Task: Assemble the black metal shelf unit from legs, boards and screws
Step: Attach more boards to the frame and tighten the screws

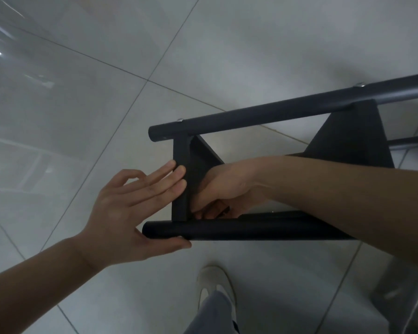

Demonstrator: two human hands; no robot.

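Observation:
The black shelf unit lies on its side over the tiled floor. Its far leg [275, 110] is a round black tube with two silver screw heads [179, 120] on top. The near leg [239, 229] runs parallel, close to me. A black end board [179, 165] spans between them, and a second board [352, 133] stands further right. My left hand [133, 208] has straight fingers pressed on the end board's outer face and its thumb under the near leg. My right hand [217, 189] reaches inside behind the end board, fingers curled at the joint with the near leg; what they hold is hidden.
Pale grey floor tiles [106, 92] spread out on all sides. My shoe [215, 283] and grey trouser leg [212, 314] stand just below the near leg. A grey metal object [405, 292] sits at the lower right corner.

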